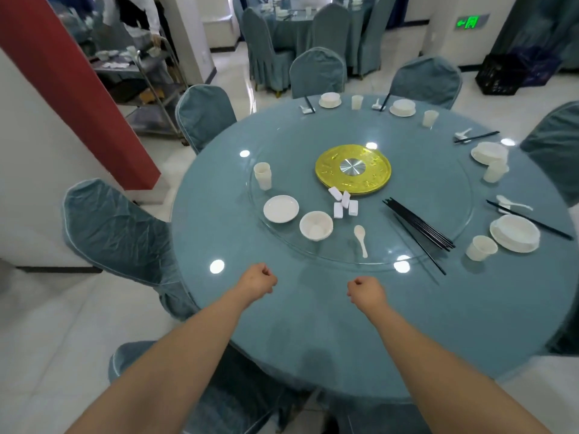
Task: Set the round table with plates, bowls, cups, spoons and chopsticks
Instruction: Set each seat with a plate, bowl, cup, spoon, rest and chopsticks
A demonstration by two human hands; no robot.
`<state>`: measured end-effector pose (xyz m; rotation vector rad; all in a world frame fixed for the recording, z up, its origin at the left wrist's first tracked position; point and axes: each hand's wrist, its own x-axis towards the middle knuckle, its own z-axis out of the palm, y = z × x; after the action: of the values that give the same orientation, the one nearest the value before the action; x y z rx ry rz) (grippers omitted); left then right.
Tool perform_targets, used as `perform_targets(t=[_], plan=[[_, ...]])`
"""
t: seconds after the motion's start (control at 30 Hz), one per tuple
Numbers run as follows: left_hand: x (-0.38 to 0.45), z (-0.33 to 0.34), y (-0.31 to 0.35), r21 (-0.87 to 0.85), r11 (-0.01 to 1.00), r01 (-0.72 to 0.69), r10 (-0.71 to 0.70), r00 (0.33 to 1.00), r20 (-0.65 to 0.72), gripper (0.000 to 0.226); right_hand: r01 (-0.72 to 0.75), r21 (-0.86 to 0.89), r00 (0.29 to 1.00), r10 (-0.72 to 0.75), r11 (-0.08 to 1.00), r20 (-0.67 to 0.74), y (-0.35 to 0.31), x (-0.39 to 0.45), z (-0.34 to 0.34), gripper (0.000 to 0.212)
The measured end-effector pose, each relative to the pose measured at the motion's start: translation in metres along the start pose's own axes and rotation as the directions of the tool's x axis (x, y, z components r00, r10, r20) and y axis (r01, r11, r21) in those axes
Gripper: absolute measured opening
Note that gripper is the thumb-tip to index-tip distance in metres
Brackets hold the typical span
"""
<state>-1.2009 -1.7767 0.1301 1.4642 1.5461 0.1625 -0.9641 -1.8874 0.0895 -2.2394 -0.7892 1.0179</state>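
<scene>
Now both grips — left hand (257,280), right hand (365,291) — curl into empty fists over the glossy round table (313,324).

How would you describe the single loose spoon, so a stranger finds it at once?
Start at the gold disc in the middle of the round table, then come toward the near rim of the glass turntable. The white spoon lies there alone, right of the empty bowl, unlike the spoons resting by chopsticks.

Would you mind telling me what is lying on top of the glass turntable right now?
On the glass turntable: cup, plate, bowl, spoon, white rests, loose chopsticks. The gold disc covers its centre.
</scene>
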Motion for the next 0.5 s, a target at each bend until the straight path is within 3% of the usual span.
perform_targets(t=[0.33,0.5], plan=[[0.097,-0.013,0.049,-0.075,0.995,0.068,-0.07,0.997,-0.027,0.014,-0.007,0.019,0.998,0.006,1.0,0.065,-0.056,0.084,0.006,0.028],[0.153,-0.024,0.065,-0.037,0.996,0.086,-0.089,0.993,-0.08,0.013,-0.025,0.006,0.999,0.025,1.0,0.02,-0.085,0.124,0.005,0.028]])
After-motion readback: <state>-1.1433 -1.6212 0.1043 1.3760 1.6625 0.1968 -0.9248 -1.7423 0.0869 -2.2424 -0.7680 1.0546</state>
